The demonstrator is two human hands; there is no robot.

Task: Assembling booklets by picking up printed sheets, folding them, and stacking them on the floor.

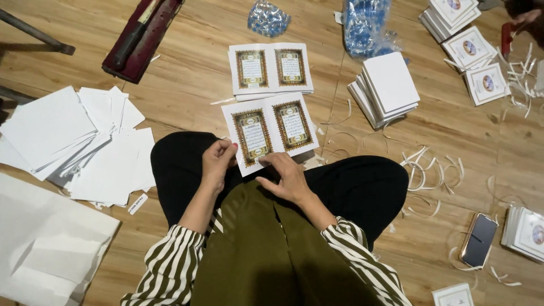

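Note:
An open booklet (pixel 271 129) with two ornate framed pages lies across my knees on the wooden floor. My left hand (pixel 217 161) pinches its lower left corner. My right hand (pixel 289 177) presses on its bottom edge near the middle. Just beyond it lies a second open booklet stack (pixel 271 69) showing the same framed pages.
Loose white sheets (pixel 73 141) spread at the left, a larger white sheet (pixel 45 243) below them. A white booklet stack (pixel 386 88) sits right of centre, paper strips (pixel 422 173) around. A phone (pixel 479 239), printed covers (pixel 470 48), blue plastic bags (pixel 362 22) and a dark red tool (pixel 141 37) lie about.

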